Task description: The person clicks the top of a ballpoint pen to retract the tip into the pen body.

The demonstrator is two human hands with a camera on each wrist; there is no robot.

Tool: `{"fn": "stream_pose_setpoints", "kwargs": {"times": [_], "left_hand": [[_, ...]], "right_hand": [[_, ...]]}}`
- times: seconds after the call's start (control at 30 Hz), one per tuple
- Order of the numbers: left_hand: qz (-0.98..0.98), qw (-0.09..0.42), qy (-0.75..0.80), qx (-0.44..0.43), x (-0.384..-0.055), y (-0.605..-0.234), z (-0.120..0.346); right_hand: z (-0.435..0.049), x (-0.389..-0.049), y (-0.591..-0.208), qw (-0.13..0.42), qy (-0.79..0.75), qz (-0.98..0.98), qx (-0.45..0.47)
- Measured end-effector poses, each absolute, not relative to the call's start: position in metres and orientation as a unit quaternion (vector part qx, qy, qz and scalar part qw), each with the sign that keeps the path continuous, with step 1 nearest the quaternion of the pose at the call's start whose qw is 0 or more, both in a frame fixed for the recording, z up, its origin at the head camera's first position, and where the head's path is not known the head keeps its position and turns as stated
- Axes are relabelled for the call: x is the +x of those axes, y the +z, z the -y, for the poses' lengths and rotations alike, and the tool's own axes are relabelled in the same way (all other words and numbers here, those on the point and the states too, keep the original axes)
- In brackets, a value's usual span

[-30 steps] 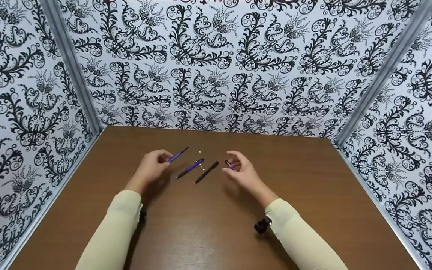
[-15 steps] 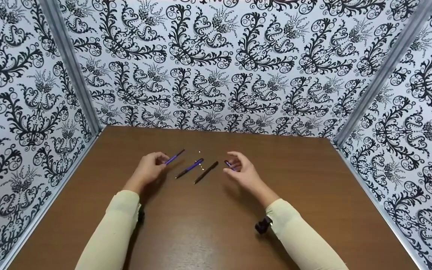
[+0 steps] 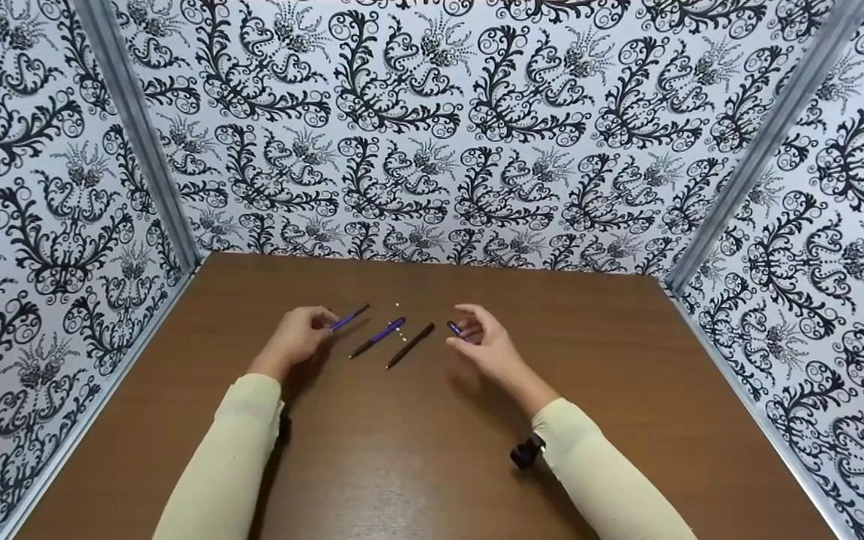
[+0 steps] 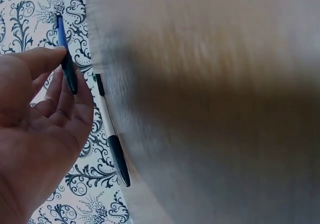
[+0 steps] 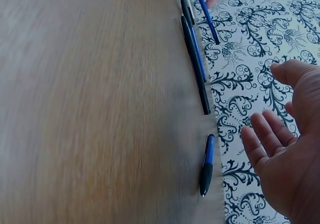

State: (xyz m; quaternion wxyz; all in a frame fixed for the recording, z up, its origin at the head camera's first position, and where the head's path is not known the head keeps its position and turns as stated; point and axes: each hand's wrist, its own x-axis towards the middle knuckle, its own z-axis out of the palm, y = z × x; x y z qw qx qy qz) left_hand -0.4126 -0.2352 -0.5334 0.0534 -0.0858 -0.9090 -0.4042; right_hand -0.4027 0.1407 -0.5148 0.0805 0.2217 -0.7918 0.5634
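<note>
A blue pen with a dark end (image 3: 349, 316) is pinched between the thumb and fingers of my left hand (image 3: 299, 336), tilted over the table. The left wrist view shows the thumb pressing on this pen (image 4: 63, 49). My right hand (image 3: 489, 343) is spread loosely with bent fingers. Just past its fingers lies a short-looking blue pen (image 3: 454, 328), partly hidden in the head view. The right wrist view shows that blue pen (image 5: 207, 165) apart from the open palm (image 5: 292, 176). Between the hands lie a blue pen with a black grip (image 3: 378, 337) and a black pen (image 3: 410, 346).
A pale-barrelled pen with black ends (image 4: 111, 131) lies below my left hand in the left wrist view. Small white specks (image 3: 397, 304) show near the pens. The brown table (image 3: 417, 442) is bounded by patterned walls (image 3: 417, 150) at the back and sides.
My left hand has drawn slightly left and the blue pen in it has come back a little toward me. The right hand and the pens on the table are almost unchanged.
</note>
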Motion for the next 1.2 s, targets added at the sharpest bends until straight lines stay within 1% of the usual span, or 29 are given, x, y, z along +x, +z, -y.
{"fn": "stream_pose_setpoints", "kwargs": {"times": [0.1, 0.17, 0.43, 0.7, 0.97, 1.2], "left_hand": [[0.913, 0.046, -0.396, -0.083, -0.413, -0.534, 0.236], [0.916, 0.042, -0.392, -0.078, -0.414, -0.535, 0.235], [0.919, 0.035, -0.386, -0.074, -0.416, -0.537, 0.233], [0.929, 0.034, -0.364, -0.061, -0.414, -0.536, 0.232], [0.949, 0.034, -0.310, -0.040, -0.416, -0.534, 0.231], [0.945, 0.029, -0.324, -0.040, -0.417, -0.536, 0.234]], "right_hand": [[-0.140, -0.395, -0.507, 0.083, 0.567, 0.788, 0.226], [-0.140, -0.395, -0.508, 0.083, 0.570, 0.785, 0.227], [-0.147, -0.417, -0.532, 0.074, 0.578, 0.782, 0.223], [-0.151, -0.413, -0.526, 0.060, 0.558, 0.797, 0.224], [-0.153, -0.414, -0.528, 0.061, 0.552, 0.799, 0.232], [-0.154, -0.415, -0.530, 0.062, 0.555, 0.796, 0.233]]}}
